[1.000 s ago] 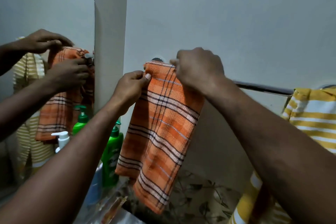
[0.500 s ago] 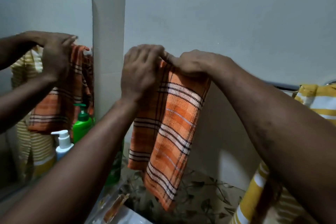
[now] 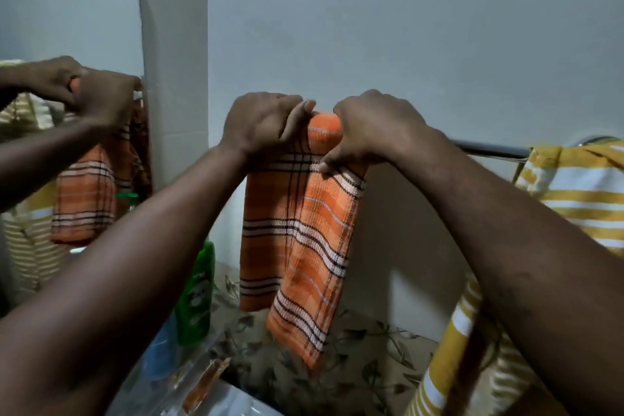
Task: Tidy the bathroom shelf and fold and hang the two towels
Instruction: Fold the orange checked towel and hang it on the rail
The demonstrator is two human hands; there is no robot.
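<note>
orange plaid towel (image 3: 297,240) hangs doubled, seemingly over the rail (image 3: 489,149), fingers of left hand (image 3: 260,127) and right hand (image 3: 374,127) pinching its top.

Just one cam here, head-worn and wide-angle. It faces the wall (image 3: 405,27) pretty much straight on, tipped down a little, and sits close to the rail (image 3: 489,149). The mirror (image 3: 67,10) at far left reflects that same spot.

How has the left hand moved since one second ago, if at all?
Yes. The left hand rose and went right, from beside the orange towel towards the towel rail.
</note>
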